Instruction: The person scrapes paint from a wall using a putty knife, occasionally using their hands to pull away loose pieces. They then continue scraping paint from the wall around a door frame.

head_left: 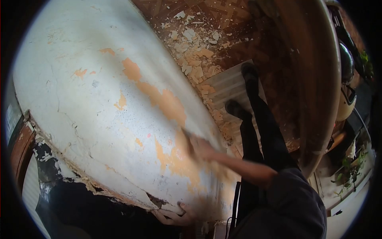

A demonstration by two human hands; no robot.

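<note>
A large white painted surface (99, 119) fills the left and middle, with bare orange patches (167, 104) where the paint is gone. Near its right side, my right hand (202, 148) is closed around a flat scraper (186, 138), its blade against the surface beside a patch. Motion smears both, and the scraper's handle is hidden in the fingers. Lower down, my left hand (178, 216) rests at the surface's broken lower edge, fingers apart, near a dark torn gap (156, 200). No tool shows in it.
Paint flakes (191, 44) litter the brown patterned floor (234, 16). My feet stand on a pale board (227, 87) close to the surface. A curved brown wooden edge (332, 79) runs along the right, with helmets (346, 105) and a plant (354, 167) beyond.
</note>
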